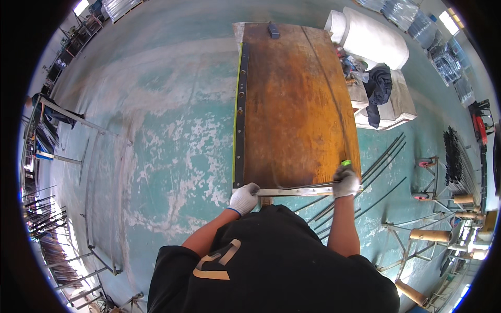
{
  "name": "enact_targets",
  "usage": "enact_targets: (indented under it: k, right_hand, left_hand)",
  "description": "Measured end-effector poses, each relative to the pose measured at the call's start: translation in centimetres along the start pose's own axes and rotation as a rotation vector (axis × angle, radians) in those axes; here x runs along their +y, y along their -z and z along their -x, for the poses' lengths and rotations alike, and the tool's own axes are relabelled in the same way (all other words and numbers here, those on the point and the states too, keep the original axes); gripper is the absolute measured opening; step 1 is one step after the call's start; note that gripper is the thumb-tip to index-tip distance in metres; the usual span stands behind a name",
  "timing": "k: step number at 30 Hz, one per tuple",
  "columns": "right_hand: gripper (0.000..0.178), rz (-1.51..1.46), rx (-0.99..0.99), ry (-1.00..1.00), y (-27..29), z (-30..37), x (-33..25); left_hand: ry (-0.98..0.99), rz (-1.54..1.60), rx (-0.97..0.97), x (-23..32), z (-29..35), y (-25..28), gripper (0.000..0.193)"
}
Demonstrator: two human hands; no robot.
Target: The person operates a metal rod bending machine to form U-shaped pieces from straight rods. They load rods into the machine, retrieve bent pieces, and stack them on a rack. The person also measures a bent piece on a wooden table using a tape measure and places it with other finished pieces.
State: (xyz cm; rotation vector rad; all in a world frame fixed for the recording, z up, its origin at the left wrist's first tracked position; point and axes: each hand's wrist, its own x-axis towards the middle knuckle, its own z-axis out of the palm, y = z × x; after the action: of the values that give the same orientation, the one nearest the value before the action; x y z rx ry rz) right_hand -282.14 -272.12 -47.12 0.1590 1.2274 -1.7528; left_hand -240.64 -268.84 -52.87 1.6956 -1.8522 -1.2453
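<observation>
A brown, stained worktop (292,104) stretches away in front of me. Along its near edge runs a pale metal strip (297,192) with small holes. My left hand (244,199), in a white glove with grey fingertips, is closed over the strip's left end at the table corner. At the right end, my right hand (345,182), gloved alike, is closed, with a bright green piece (345,163) showing just beyond its fingers. That piece is too small to name. A thin dark strip (308,185) lies along the near edge and reaches the right hand.
A black perforated rail (240,115) lines the worktop's left side. A small dark block (273,30) lies at its far end. To the right stand a large white roll (373,39) and dark cloth (379,86). Long dark rods (383,156) lie low beside the table; metal racks (412,242) stand farther right.
</observation>
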Motion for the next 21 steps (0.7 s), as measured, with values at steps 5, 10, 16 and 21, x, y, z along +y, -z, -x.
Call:
enact_targets:
  k: [5,10,16,21]
  right_hand:
    - [0.034,0.310,-0.399,0.628,-7.0,10.6,-3.6]
    - [0.025,1.225,-0.577,1.127,-8.3,14.1,6.5]
    - [0.029,1.542,-0.989,0.999,-5.2,8.9,17.1]
    - [0.026,1.831,-0.522,1.026,-2.0,8.1,14.2]
  left_hand:
    - [0.159,0.061,0.003,-1.2,1.6,0.8,0.026]
    - [0.140,0.189,0.072,-2.1,1.4,2.0,0.029]
    - [-0.003,0.104,0.121,1.5,0.7,3.8,0.027]
    - [-0.378,-0.347,0.041,4.0,-1.3,3.5,0.028]
